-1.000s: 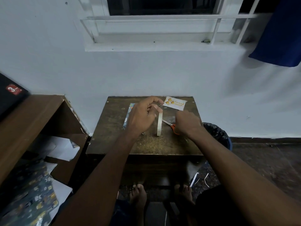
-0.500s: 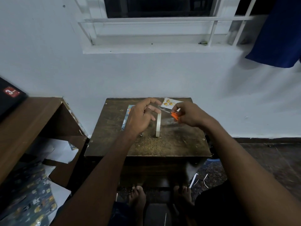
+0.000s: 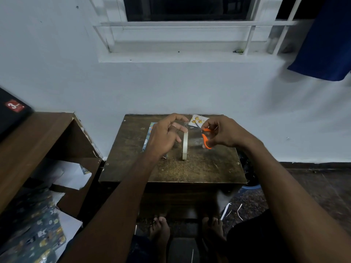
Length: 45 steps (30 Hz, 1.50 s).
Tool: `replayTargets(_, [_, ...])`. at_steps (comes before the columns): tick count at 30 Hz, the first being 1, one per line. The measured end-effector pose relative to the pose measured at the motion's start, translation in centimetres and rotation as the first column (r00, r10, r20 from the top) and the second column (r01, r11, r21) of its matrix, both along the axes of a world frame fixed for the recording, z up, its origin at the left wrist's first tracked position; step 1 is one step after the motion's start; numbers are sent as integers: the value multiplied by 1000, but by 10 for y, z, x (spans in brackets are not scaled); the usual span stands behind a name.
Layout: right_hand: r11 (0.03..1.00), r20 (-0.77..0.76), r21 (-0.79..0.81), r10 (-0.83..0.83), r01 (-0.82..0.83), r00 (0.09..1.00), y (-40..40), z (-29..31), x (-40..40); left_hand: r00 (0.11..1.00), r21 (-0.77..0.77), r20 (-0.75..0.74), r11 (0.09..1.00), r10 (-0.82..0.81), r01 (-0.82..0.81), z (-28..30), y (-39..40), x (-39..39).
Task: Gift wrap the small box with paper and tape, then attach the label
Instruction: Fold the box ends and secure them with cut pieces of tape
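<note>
Right hand (image 3: 226, 132) grips orange scissors (image 3: 206, 139); left hand (image 3: 165, 137) pinches tape (image 3: 185, 144) (strip faint) — cut close beside left grip, tape taut

1. The right hand (image 3: 226, 132) was low on the table (image 3: 133, 149) a second ago, closing on the orange scissors (image 3: 205, 138). Now it holds them raised above the table.
2. The scissors' blades now point toward the left hand (image 3: 164, 137), near the label (image 3: 198, 120).
3. The left hand's fingers (image 3: 179, 117) have opened a little above the tape roll (image 3: 185, 146).
</note>
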State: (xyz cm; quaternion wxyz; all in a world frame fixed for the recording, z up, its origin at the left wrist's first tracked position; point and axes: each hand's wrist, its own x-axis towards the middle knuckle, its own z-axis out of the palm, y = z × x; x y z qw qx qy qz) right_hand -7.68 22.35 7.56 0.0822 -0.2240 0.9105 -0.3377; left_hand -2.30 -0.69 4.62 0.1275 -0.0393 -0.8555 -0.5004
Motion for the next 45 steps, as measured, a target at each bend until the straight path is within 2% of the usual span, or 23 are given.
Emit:
replayTargets(6, [999,-66,-32,-31,29,997,-2,5,2,1000,-10,0,1000,2,-2,0,-1,0])
replayTargets(22, [999,-95,30,13,-10,995,-8,0,1,1000,-96,-26,995,-10,7,0,-3,-1])
replayTargets(40, [998,-174,57,-30,41,984,-13,0,1,999,-135,-35,991,4,-8,-1,-4,-1])
replayTargets(45, [998,-151,46,-25,32,988,-12,-2,-1,999,-136,-46,991,0,-6,-3,-4,-4])
